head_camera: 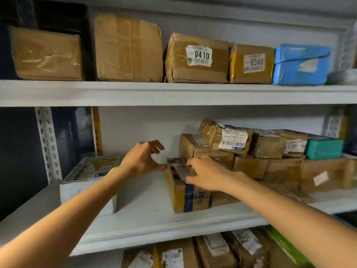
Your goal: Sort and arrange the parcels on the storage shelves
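Reaching onto the middle shelf (150, 215), two bare hands meet a brown parcel (185, 198) taped yellow and blue, standing mid-shelf; right hand (206, 175) lies on its top, grip open, fingers fairly straight; left hand (143, 159) hovers at its left corner, grip a loose empty claw, thumb touching; stacked parcels (280, 167) crowd right; white box (85, 188) left.

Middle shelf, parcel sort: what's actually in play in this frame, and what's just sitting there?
In play: taped box; right hand resting on it; left hand at its corner; middle shelf.
Idle: box 0410; box 0348; blue parcel; white box; teal box.
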Demonstrator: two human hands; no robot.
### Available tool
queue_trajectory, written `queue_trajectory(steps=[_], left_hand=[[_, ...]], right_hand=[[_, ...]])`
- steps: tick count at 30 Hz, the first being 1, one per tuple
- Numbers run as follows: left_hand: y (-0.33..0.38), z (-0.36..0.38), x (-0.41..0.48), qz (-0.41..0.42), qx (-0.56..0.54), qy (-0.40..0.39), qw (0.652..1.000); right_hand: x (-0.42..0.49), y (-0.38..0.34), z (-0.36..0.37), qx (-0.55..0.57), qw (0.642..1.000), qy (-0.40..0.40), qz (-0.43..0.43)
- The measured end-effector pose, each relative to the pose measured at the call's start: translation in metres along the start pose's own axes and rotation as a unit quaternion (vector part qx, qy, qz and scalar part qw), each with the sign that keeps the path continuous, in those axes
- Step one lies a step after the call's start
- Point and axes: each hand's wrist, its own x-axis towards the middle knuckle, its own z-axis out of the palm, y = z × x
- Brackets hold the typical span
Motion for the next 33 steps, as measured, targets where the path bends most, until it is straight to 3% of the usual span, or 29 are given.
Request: queue_trajectory(steps=[6,11,15,20,26,33], left_hand=[[0.061,0.027,0.037,0.067,-0.046,-0.018,0.997],[0.083,0.034,0.048,0.051,-0.050,-0.002,0.997],[0.090,0.034,0.045,0.022,-0.044,0.024,0.998],[0.112,0.029,0.058,-0.017,-0.045,0.053,0.997],[0.138,0.039,0.073,-0.056,-0.052,0.042,0.996],[0.150,0.037,0.079,-0.079,-0.087,0.037,0.992]], right_hand=[[-0.049,0.066,-0.034,-0.054,0.993,0.025,0.104],[-0.061,0.104,-0.052,-0.076,0.986,0.041,0.145],[-0.057,0.130,-0.065,-0.087,0.985,0.065,0.136],[-0.037,0.156,-0.083,-0.054,0.980,0.159,0.108],[-0.017,0.167,-0.090,-0.058,0.983,0.168,0.034],[-0.002,0.168,-0.083,0.042,0.980,0.191,0.035]])
